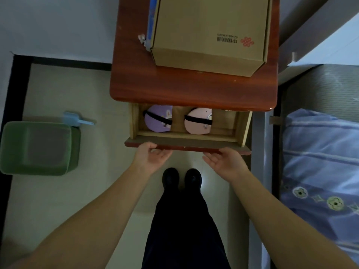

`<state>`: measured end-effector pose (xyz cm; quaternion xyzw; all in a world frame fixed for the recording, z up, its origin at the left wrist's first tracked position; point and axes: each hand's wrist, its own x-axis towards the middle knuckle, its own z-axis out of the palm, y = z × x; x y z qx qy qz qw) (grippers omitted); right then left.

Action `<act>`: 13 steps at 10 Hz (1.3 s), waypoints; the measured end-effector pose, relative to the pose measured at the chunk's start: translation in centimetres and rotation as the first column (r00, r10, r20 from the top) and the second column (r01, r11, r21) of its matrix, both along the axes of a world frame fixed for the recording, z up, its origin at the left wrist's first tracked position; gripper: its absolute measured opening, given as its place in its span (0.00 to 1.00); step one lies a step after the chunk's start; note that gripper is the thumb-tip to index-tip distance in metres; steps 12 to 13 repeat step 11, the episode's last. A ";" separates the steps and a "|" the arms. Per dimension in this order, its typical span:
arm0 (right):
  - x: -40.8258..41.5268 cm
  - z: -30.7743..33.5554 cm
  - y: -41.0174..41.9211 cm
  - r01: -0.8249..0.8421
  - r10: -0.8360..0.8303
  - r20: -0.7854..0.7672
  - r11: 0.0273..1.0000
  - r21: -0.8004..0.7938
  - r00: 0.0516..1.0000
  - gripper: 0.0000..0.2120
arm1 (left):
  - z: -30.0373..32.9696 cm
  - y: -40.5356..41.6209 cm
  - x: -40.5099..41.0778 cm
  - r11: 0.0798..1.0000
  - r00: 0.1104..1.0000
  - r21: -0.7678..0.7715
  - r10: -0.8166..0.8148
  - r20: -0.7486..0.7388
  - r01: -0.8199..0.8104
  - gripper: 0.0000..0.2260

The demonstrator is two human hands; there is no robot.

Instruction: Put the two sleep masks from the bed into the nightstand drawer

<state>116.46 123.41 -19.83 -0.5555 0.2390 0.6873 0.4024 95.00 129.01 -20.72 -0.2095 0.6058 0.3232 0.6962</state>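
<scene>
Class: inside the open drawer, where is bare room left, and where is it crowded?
Bare: the strip between the purple sleep mask and pink sleep mask, and the right end of the wooden drawer. Crowded: the left half; both hands are at the front.
</scene>
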 end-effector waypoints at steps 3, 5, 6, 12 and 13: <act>1.3 3.8 2.1 0.035 -0.041 0.043 0.990 0.136 0.998 0.19 | 5.2 1.3 0.3 0.986 0.993 0.165 0.006 0.115 -0.025 0.14; 2.4 3.1 4.8 0.047 -0.061 0.094 0.989 0.138 0.994 0.16 | 6.0 4.7 1.7 0.982 0.987 0.171 0.050 0.150 -0.076 0.28; 2.7 2.4 5.3 0.060 -0.077 0.115 0.987 0.146 0.990 0.22 | 5.7 5.5 1.7 0.976 0.987 0.215 0.010 0.162 -0.045 0.30; 2.4 7.5 6.5 -0.151 0.121 0.241 0.982 0.111 0.963 0.14 | 5.9 3.8 0.0 0.849 0.854 0.160 -0.463 -0.237 0.504 0.21; 2.4 7.5 6.5 -0.151 0.121 0.241 0.982 0.111 0.963 0.14 | 5.9 3.8 0.0 0.849 0.854 0.160 -0.463 -0.237 0.504 0.21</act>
